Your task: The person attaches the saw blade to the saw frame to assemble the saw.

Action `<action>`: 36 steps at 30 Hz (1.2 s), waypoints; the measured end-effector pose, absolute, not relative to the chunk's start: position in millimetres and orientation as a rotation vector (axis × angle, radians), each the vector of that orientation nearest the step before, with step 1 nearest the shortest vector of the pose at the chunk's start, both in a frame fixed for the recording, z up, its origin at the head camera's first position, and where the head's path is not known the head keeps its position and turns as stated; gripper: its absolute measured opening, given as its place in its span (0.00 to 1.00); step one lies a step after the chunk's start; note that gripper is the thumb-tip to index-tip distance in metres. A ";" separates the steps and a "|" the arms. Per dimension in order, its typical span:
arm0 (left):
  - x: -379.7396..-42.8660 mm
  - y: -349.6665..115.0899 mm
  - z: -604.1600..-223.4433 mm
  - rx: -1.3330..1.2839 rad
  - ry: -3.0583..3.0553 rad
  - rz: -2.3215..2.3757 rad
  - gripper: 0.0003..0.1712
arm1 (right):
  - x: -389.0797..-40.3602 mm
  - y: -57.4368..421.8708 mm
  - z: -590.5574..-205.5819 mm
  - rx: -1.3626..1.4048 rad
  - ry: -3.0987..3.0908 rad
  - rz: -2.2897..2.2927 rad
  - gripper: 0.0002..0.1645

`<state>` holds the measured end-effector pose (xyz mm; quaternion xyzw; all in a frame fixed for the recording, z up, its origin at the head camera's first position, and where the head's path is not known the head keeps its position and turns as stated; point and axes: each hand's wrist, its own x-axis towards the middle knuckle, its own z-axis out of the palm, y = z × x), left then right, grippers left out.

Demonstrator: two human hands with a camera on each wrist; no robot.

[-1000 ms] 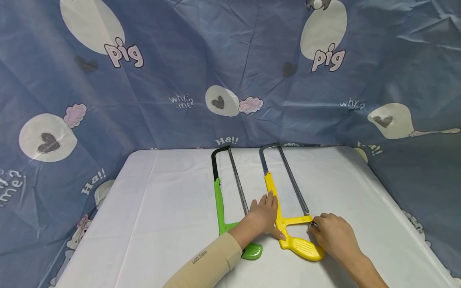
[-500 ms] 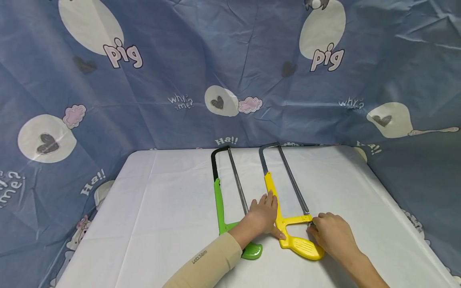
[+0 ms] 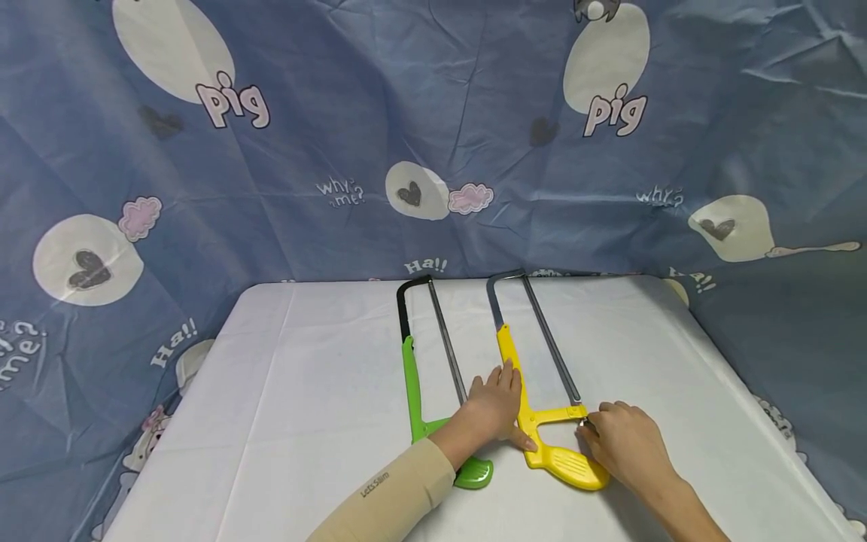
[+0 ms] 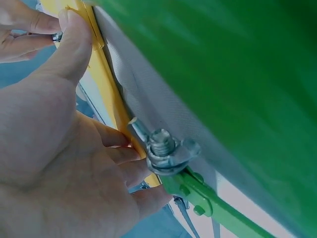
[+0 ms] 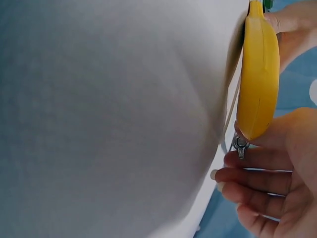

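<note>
A yellow hacksaw (image 3: pixel 571 467) lies on the white table, its blade side toward the right. My left hand (image 3: pixel 497 406) presses it down, fingers spread along the yellow frame and thumb near the base of the handle. At the frame's lower right end, my right hand (image 3: pixel 630 444) pinches a metal wing nut (image 5: pixel 241 144) between thumb and forefinger; the other fingers are bent loosely below. A green hacksaw (image 3: pixel 412 388) lies just left of the yellow one, partly hidden under my left forearm. Its own wing nut (image 4: pixel 163 148) shows close up in the left wrist view.
The white table (image 3: pixel 325 391) ends at a blue printed cloth (image 3: pixel 325 135) hanging behind it. Both saws' far ends reach close to the table's back edge. A beige sleeve (image 3: pixel 393 489) covers my left forearm, which crosses over the green saw.
My right fingertips shift very slightly at the wing nut. My left hand and both hacksaws stay where they were.
</note>
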<state>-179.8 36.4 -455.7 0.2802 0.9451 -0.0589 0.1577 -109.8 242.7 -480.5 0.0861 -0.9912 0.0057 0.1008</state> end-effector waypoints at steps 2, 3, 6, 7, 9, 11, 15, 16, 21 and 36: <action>-179.7 36.1 -455.2 0.801 2.702 -0.173 0.72 | -109.5 242.2 -480.3 0.256 -2.925 0.026 0.15; -179.7 36.0 -454.9 0.801 2.702 -0.174 0.72 | -109.3 242.0 -480.2 0.254 -2.924 0.031 0.16; -179.7 35.7 -454.4 0.801 2.703 -0.186 0.72 | -109.6 241.1 -480.1 0.241 -2.920 0.065 0.17; -179.6 35.7 -454.3 0.802 2.703 -0.190 0.72 | -109.5 241.1 -480.3 0.229 -2.924 0.087 0.17; -179.4 35.8 -454.2 0.804 2.707 -0.199 0.71 | -109.8 241.0 -480.5 0.190 -2.949 0.145 0.17; -179.2 35.7 -454.3 0.805 2.710 -0.203 0.72 | -110.1 241.6 -480.5 0.133 -2.993 0.245 0.15; -178.9 35.9 -454.7 0.807 2.711 -0.190 0.72 | -111.0 244.8 -479.8 -0.014 -3.084 0.502 0.09; -178.9 36.0 -455.1 0.807 2.712 -0.186 0.72 | -111.7 245.9 -479.4 -0.047 -3.098 0.573 0.09; -179.6 36.5 -457.1 0.810 2.718 -0.180 0.72 | -115.6 250.3 -477.1 -0.177 -3.137 0.820 0.12; -181.7 38.2 -461.0 0.804 2.714 -0.174 0.73 | -118.8 266.4 -492.4 -0.401 -2.991 1.432 0.15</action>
